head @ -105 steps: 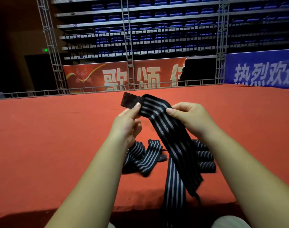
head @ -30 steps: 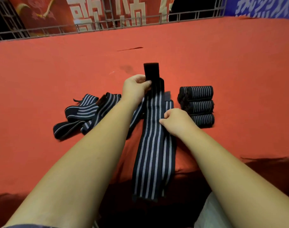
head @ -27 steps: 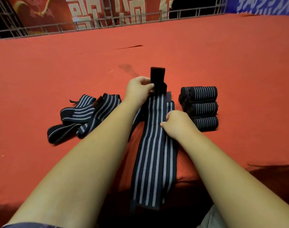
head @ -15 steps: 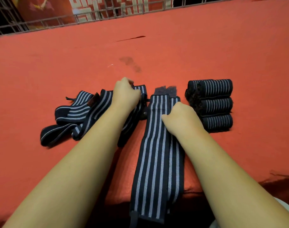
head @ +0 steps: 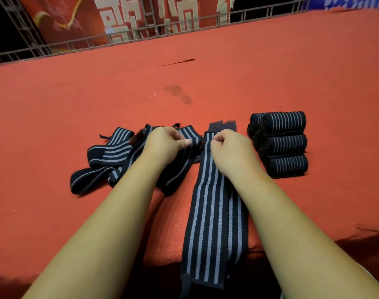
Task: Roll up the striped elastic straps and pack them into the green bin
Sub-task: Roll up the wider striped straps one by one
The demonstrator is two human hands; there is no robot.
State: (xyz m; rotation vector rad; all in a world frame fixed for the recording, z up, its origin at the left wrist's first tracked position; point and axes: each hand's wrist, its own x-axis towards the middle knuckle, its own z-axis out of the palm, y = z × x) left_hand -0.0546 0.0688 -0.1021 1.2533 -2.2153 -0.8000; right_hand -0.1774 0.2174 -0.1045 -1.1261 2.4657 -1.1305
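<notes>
A long flat black elastic strap with grey stripes (head: pixel 212 212) lies stretched on the red carpeted platform (head: pixel 55 126). Its near end hangs over the near edge of the platform. Its far end, with a black fuzzy fastening tab (head: pixel 222 125), points toward the far edge. The right hand (head: pixel 231 152) rests on this far end, just before the tab. Its fingers are curled down on the cloth, so the grip is narrow and seems to pinch the strap end.

The left hand (head: pixel 164 145) is just beside it, over a loose pile of unrolled striped straps (head: pixel 111 156) that lies to the left of the flat strap. Its fingers are also curled and the thumb points toward the flat strap. I cannot tell whether this grip holds a strap of the pile, touches the flat one, or holds nothing.

To the right, three rolled striped straps (head: pixel 285 145) lie in a row and touch each other. The green bin is not in view.

I judge that the step in hand is the very beginning of rolling the flat strap. No turn is made yet. The next move calls for both hands at the far end, one on each side edge. They should fold the tab over and make a tight first turn toward the near edge. The side edges must stay even, because elastic cloth can easily spring open or roll crooked. The packing comes later, since several straps are not yet rolled.
</notes>
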